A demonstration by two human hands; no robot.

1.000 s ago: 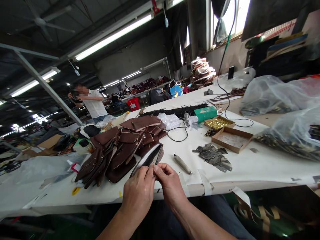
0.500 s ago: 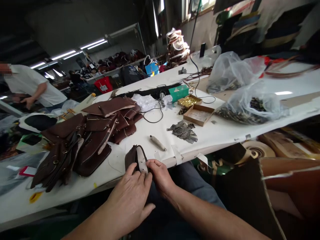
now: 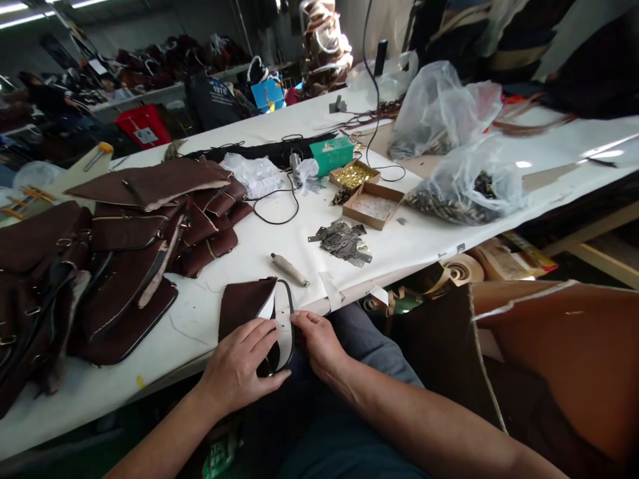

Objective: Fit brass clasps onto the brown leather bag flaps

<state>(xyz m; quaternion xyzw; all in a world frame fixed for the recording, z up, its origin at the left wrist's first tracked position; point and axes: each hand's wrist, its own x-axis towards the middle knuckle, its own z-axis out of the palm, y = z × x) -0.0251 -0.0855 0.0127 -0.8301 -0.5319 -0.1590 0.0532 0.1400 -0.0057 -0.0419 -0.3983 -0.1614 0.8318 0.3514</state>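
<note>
Apparent rim-handling step: left hand (image 3: 238,366) grips leather pouch (image 3: 241,305) at 7 o'clock; right hand (image 3: 323,342) pinches rim (image 3: 287,287) at 3 o'clock. Next move likely requires steadiness.

In front of me, smooth brown leather-look pieces (image 3: 130,183) with rough pale edges; flat, dull grey metal plates (image 3: 344,241); shiny gold metal bits (image 3: 352,175); matt brown cardboard box (image 3: 367,216); clear, wrinkled, glossy plastic bag (image 3: 466,173).
</note>
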